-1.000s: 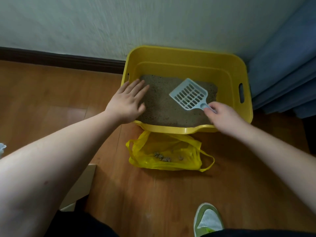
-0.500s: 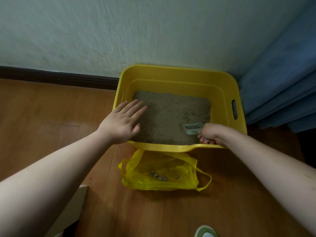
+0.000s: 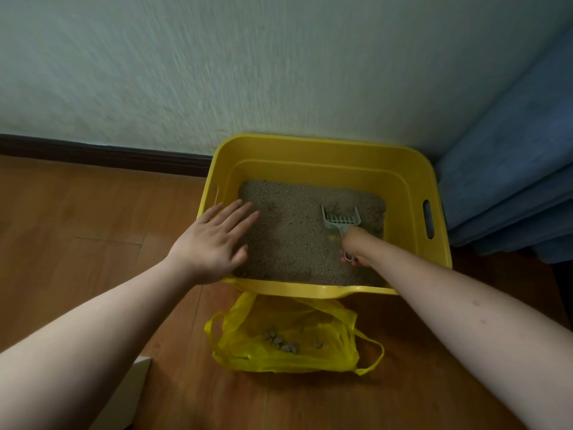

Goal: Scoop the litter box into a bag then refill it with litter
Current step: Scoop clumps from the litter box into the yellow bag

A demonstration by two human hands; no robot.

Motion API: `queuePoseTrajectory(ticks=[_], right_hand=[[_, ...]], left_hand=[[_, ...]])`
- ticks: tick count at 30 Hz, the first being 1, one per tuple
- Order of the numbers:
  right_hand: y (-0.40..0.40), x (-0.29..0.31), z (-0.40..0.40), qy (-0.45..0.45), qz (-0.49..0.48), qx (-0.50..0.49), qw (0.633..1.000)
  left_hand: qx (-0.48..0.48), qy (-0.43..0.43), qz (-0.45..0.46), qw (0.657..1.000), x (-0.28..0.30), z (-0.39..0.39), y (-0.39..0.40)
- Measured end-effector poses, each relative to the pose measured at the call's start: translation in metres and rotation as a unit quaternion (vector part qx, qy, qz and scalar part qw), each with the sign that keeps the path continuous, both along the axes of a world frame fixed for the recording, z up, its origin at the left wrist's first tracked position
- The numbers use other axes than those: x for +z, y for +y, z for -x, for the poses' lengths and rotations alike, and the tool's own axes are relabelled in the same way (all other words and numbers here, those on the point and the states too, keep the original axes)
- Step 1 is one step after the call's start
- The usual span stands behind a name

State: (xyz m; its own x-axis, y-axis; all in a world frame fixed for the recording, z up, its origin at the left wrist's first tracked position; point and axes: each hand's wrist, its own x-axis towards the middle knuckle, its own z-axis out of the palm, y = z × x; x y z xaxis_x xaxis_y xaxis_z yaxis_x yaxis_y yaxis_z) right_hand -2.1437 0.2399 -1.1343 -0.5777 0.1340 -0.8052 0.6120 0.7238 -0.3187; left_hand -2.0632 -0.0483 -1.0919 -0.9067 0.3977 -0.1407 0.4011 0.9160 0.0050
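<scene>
Wood floor by wall held yellow litter box (image 3: 325, 150). Right hand (image 3: 356, 243) gripped scoop (image 3: 341, 219) handle, blade dug into litter at far right, long axis pointing away. Left hand (image 3: 214, 243) spread flat over box's left rim. Bag (image 3: 294, 336) lay open just near of box, closer to scooping hand's return path.

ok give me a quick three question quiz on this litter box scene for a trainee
1. True or false: the scoop is lying in the yellow bag.
2. Which hand holds the scoop handle? A) left hand B) right hand C) neither
3. Fill in: the yellow bag lies on the floor just in front of the litter box's ____ rim.

Key
1. False. Its head is down in the litter inside the litter box; the bag holds only a few grey clumps.
2. B. The right hand grips the handle, while the left hand rests flat at the box's left side.
3. near
</scene>
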Motion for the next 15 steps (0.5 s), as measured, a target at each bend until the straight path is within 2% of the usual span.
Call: queuePoseTrajectory(ticks=[8,15], right_hand=[[-0.001,0.003,-0.001,0.081,-0.013,-0.005,0.997],[0.008,0.038,-0.026,0.132,0.081,0.016,0.988]], left_hand=[[0.005,-0.012,-0.003,1.000,0.003,0.002,-0.001],[0.007,-0.012,-0.011,1.000,0.004,0.002,-0.001]])
